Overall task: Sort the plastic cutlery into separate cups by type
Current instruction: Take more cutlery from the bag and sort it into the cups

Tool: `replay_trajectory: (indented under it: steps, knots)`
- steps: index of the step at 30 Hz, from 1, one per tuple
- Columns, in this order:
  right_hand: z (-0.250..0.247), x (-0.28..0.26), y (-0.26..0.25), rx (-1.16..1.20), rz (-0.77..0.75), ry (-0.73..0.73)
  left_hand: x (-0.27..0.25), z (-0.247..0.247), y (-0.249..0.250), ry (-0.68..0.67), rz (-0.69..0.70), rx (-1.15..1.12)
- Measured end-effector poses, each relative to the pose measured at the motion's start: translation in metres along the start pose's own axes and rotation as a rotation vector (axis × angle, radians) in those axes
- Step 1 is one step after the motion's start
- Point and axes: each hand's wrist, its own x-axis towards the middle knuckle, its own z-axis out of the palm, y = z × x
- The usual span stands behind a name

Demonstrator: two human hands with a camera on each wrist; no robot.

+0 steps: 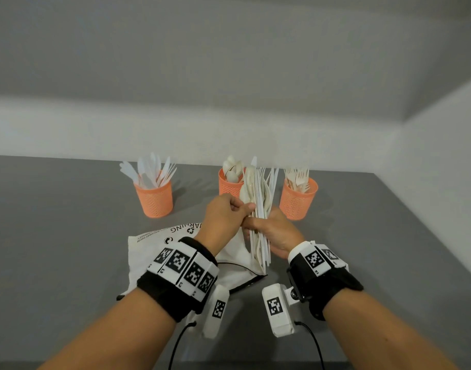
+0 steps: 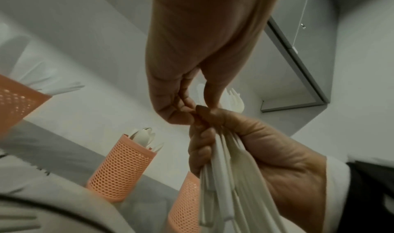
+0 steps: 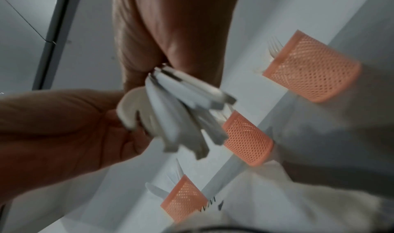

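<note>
My right hand (image 1: 269, 231) grips an upright bundle of mixed white and cream plastic cutlery (image 1: 261, 206) above the table. My left hand (image 1: 241, 209) pinches a cream piece on the bundle's left side between thumb and fingers. In the left wrist view the left fingertips (image 2: 187, 112) meet just above the right fist (image 2: 255, 144). Behind stand three orange mesh cups: the left one holds knives (image 1: 154, 198), the middle one spoons (image 1: 227, 185), the right one forks (image 1: 298, 201). The right wrist view shows the bundle's handle ends (image 3: 183, 112) fanned out.
A crumpled white bag (image 1: 151, 249) with printed warning text lies on the grey table (image 1: 55, 222) under my hands. A wall runs behind the cups and along the right side. Cables hang from both wrist cameras at the near edge.
</note>
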Motion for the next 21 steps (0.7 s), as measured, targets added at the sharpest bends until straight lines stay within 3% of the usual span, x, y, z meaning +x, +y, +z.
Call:
replay_trajectory:
  steps: [7,11,21]
  knots:
    - [-0.012,0.007,-0.006,0.008,-0.041,0.018,0.01,0.011,0.009,-0.034,0.015,-0.031]
    - [-0.018,0.008,0.0,-0.036,-0.058,0.048,0.013,0.018,0.008,-0.092,-0.098,-0.111]
    - [-0.038,0.009,0.012,0.049,-0.034,0.033,0.02,0.044,0.006,-0.1,-0.214,-0.274]
